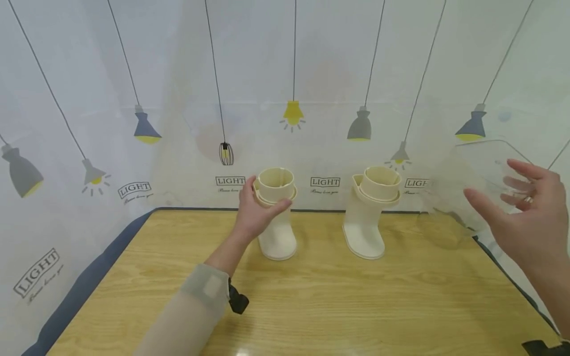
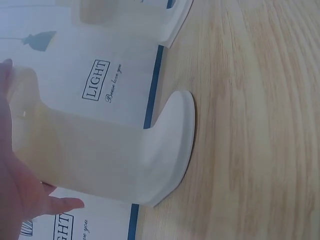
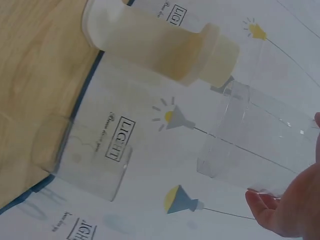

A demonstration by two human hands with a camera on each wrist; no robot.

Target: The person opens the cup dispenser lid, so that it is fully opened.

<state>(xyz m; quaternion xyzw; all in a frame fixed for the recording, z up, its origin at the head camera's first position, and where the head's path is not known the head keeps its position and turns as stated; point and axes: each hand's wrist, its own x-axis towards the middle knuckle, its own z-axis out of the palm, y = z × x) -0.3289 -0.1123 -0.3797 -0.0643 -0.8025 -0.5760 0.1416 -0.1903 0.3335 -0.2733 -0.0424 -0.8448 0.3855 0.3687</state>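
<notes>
My left hand [image 1: 258,207] grips the collar of a cream plastic stand [image 1: 278,242], its thumb across the front and fingers round the left side. The stand has a round open top and a curved foot resting on the table, seen from the side in the left wrist view. At the right, my right hand [image 1: 534,217] holds a clear, see-through plastic container [image 3: 260,140] raised in the air, thumb on one side and fingers on the other. A second cream stand [image 1: 362,232] of the same shape stands upright between the hands.
Another clear container [image 3: 90,155] stands at the back right corner of the wooden table [image 1: 329,306]. Behind the table's dark back edge hangs a pale cloth [image 1: 249,69] printed with lamps and the word LIGHT.
</notes>
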